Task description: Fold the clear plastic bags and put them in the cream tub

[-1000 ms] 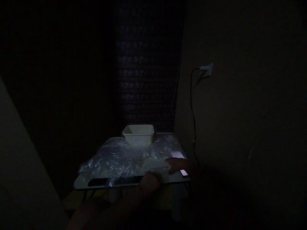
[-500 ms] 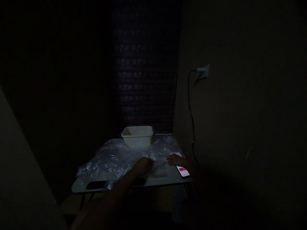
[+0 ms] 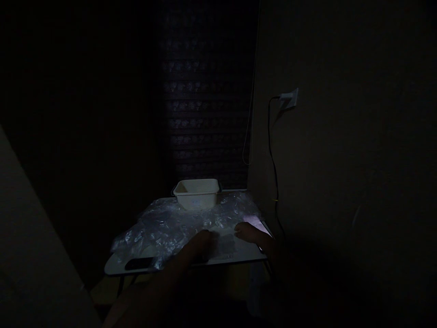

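Note:
In dim light, a clear plastic bag [image 3: 225, 245] lies or hangs between my hands near the front of a small white table [image 3: 239, 258]. My left hand [image 3: 202, 241] is closed at the bag's left side; blur hides its fingertips. My right hand [image 3: 246, 231] is closed, its fingertips at the bag's upper right corner. Beneath and beside my right hand a lit phone [image 3: 256, 223] is partly covered. Crumpled clear plastic [image 3: 160, 228] spreads over the table's left and back parts.
A white basin [image 3: 197, 199] stands at the back of the table. Near the front left edge is a dark oblong slot or object [image 3: 138, 263]. A black cable [image 3: 272, 155] hangs from a wall socket [image 3: 290, 99] on the right.
My right hand has moved slightly down and left, and covers more of the phone. My left hand has shifted slightly down and left, and the plastic between them hangs or lies lower.

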